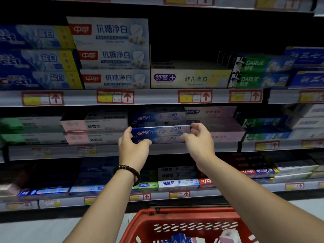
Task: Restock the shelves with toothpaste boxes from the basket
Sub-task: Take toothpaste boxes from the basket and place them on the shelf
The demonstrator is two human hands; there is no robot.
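Now both hands hold one blue toothpaste box (160, 132) level, just above the front edge of the middle shelf (70, 152). The left hand (133, 146) grips the box's left end, thumb curled along its lower edge. The right hand (198, 137) pinches the right end, fingers curled over the top. Further back on the shelf sits a matching blue box (158, 117). Well below the shelf, a red basket (175, 214) holds more boxes. A dark bead bracelet (130, 171) circles the left wrist.
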